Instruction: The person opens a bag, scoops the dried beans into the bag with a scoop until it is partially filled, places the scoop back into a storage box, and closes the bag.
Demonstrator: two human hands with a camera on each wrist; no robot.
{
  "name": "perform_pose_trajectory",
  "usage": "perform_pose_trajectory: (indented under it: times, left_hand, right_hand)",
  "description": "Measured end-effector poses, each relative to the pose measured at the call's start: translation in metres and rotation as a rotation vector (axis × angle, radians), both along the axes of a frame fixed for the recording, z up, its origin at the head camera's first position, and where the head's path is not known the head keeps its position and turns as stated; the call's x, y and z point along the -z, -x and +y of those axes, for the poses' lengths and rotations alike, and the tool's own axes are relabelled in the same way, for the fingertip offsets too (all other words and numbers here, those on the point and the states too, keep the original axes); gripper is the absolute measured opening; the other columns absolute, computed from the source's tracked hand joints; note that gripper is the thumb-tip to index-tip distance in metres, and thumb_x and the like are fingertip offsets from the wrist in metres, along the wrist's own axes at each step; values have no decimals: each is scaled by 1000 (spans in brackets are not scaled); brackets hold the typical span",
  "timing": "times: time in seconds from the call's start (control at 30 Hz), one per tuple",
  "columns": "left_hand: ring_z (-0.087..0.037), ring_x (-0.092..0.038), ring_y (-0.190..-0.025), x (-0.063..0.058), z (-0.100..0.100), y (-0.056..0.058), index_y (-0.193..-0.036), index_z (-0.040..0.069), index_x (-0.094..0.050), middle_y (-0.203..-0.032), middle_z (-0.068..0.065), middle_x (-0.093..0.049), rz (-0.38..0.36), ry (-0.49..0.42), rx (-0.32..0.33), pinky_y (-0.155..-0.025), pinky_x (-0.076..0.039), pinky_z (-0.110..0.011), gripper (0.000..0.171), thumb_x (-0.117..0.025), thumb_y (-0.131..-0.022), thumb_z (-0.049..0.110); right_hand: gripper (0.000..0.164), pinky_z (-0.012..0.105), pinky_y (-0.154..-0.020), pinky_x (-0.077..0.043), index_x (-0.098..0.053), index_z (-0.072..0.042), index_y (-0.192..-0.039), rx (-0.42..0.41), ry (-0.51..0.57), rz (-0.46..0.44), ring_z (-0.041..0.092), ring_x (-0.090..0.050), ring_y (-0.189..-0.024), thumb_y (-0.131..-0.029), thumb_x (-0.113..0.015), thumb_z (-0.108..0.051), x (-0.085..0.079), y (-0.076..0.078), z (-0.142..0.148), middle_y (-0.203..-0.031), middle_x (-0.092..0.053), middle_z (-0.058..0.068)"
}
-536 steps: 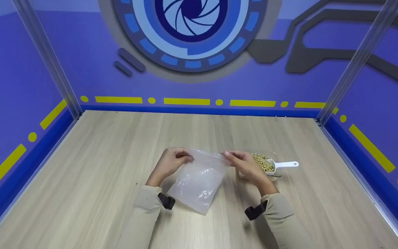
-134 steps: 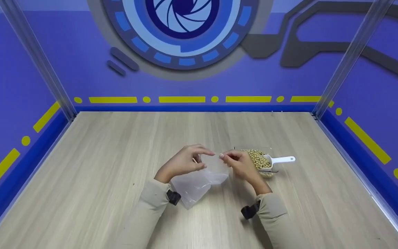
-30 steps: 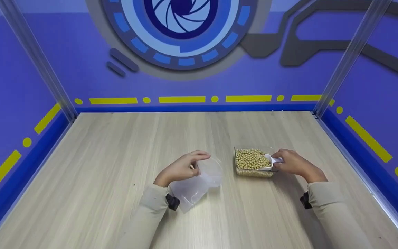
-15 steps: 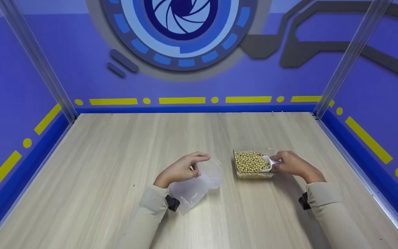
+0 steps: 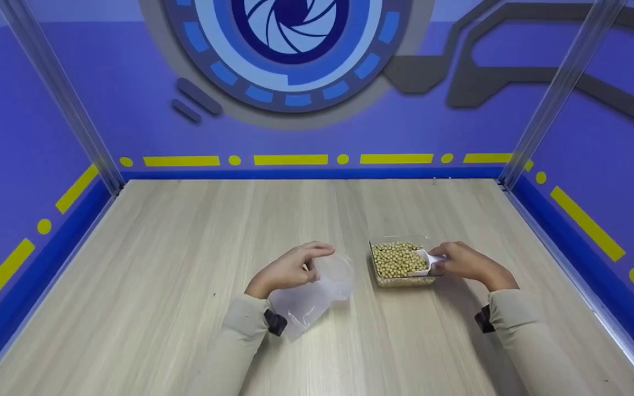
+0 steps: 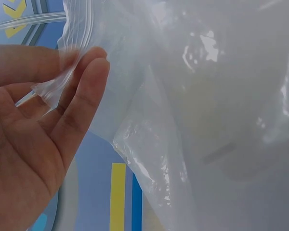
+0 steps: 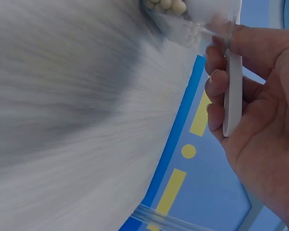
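My left hand (image 5: 289,268) pinches the rim of a clear zip-lock bag (image 5: 303,311). In the left wrist view, the ridged zip strip (image 6: 82,29) runs between the thumb and fingers, and the bag's mouth is spread. To the right, a clear plastic box (image 5: 405,282) holds pale, round soybeans (image 5: 397,259). My right hand (image 5: 468,263) grips the handle of a white scoop, its fingers curled round the handle (image 7: 233,96) in the right wrist view. The scoop's bowl (image 5: 422,261) sits among the beans at the box's right end, partly buried.
Both hands work over a light wood-grain table (image 5: 185,231). Blue printed panels (image 5: 295,137) with yellow marks stand along its back and both sides. Metal posts (image 5: 537,126) rise at the far corners.
My right hand has gone from the bag's rim to the scoop. Over the last second, the box has slid slightly left and nearer. The left hand has stayed almost still with the bag.
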State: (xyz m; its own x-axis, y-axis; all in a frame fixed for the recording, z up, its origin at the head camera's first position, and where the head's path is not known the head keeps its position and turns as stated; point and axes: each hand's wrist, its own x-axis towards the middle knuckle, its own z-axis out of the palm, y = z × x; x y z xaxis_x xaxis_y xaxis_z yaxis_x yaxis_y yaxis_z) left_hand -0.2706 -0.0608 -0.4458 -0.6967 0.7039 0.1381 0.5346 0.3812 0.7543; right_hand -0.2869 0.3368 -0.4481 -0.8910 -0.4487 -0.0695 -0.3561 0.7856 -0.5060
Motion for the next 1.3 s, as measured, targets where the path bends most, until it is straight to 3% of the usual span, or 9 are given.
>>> perform_pose_trajectory:
  times: [0.37,0.8,1.03,1.3]
  left_hand:
    - [-12,-53,-75,1,-2,-1,-140,-2,-46,-143,-13,-47,2,9,-11,-68,-46,-19,56,-53,-86,-10]
    - [-13,-53,-74,-1,-5,-1,-141,0,-46,-144,-14,-46,-32,-16,-9,-67,-46,-21,55,-53,-87,-9]
    - [-13,-52,-72,-1,-5,-1,-140,-1,-47,-143,-14,-46,-28,-17,-11,-68,-47,-21,57,-54,-85,-10]
    - [-15,-53,-76,-2,-6,0,-141,1,-46,-145,-13,-45,-23,3,-27,-68,-46,-21,56,-54,-86,-8]
  right_hand:
    - [31,41,-78,-48,-67,9,-112,36,27,16,27,-59,-93,-85,-62,-6,5,-2,1,-106,-67,22]
    - [34,29,-72,-47,-68,5,-115,94,167,-99,18,-56,-86,-85,-66,-12,11,-1,9,-106,-67,20]
    - [37,30,-74,-48,-66,6,-117,95,193,-110,19,-59,-90,-85,-66,-12,15,2,13,-110,-66,22]
    - [39,24,-72,-47,-65,5,-120,98,252,-129,17,-58,-89,-85,-67,-12,17,1,16,-110,-66,23]
